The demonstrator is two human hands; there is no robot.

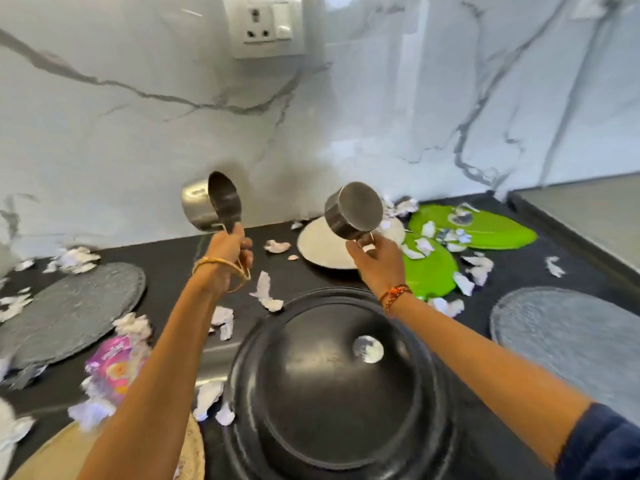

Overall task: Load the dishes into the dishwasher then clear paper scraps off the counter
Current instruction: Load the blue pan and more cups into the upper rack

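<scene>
My left hand [231,251] holds a steel cup [211,202] by its handle, lifted above the black counter [180,261] and tipped on its side. My right hand [375,259] grips a second steel cup [353,211] by its handle, also raised and tilted. Below the right cup lies a white plate [320,244]. Two green plates [433,271] [491,230] lie to its right. A large black plate [332,393] sits close in front of me. White paper scraps [266,292] are strewn over the counter and the green plates.
A dark grey round mat [69,313] lies on the left, a light grey one [568,334] on the right. A pink wrapper [114,365] and a beige plate [59,455] sit near the front left. The marble wall carries a socket [265,26].
</scene>
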